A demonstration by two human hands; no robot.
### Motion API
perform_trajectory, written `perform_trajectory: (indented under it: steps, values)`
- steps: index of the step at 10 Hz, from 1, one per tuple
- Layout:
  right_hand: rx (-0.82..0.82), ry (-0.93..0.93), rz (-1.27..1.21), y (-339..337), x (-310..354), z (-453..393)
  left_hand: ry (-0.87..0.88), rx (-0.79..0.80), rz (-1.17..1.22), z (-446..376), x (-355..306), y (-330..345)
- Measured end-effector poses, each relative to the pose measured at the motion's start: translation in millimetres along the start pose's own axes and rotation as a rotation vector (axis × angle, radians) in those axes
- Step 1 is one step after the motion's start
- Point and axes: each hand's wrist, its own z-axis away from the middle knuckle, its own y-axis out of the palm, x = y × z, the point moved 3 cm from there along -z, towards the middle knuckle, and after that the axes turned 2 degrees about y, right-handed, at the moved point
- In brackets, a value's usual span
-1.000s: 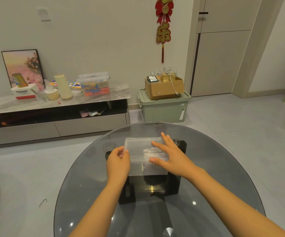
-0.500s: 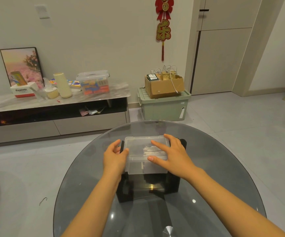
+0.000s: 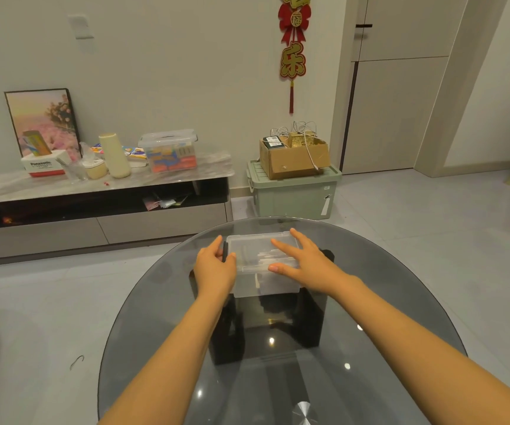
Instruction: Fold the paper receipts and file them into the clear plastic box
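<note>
On the round glass tabletop (image 3: 370, 348) sits the clear plastic box (image 3: 262, 265), lid down, w/ white folded receipts (image 3: 273, 259) inside. Left hand (image 3: 215, 265) holds the box's left side, grip curled round the black latch. Right hand (image 3: 301, 262) lies flat on the lid, fingers straight, grasping nothing. What could go wrong: glass looks slippy, so a hard push may slide the box away; if the lid isn't lined up, the latch may not snap and papers could get pinched. Behind the box, well apart, stand a green bin (image 3: 293, 194) w/ a cardboard box (image 3: 293, 157) on top and a low TV shelf (image 3: 94, 185). Nothing near the box blocks the hands.
</note>
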Motion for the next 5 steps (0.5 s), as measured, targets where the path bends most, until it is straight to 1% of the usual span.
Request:
perform_trajectory:
  steps: [3,4,5]
  values:
    - [0.095,-0.021,0.028,-17,-20,-98,0.01,-0.026,-0.012,-81,-1,36]
    - [0.073,-0.055,-0.026,-15,-25,-120,0.019,-0.012,-0.024,-104,4,46]
    - [0.045,-0.004,-0.108,-10,-33,-113,-0.103,0.01,-0.155,-100,9,50]
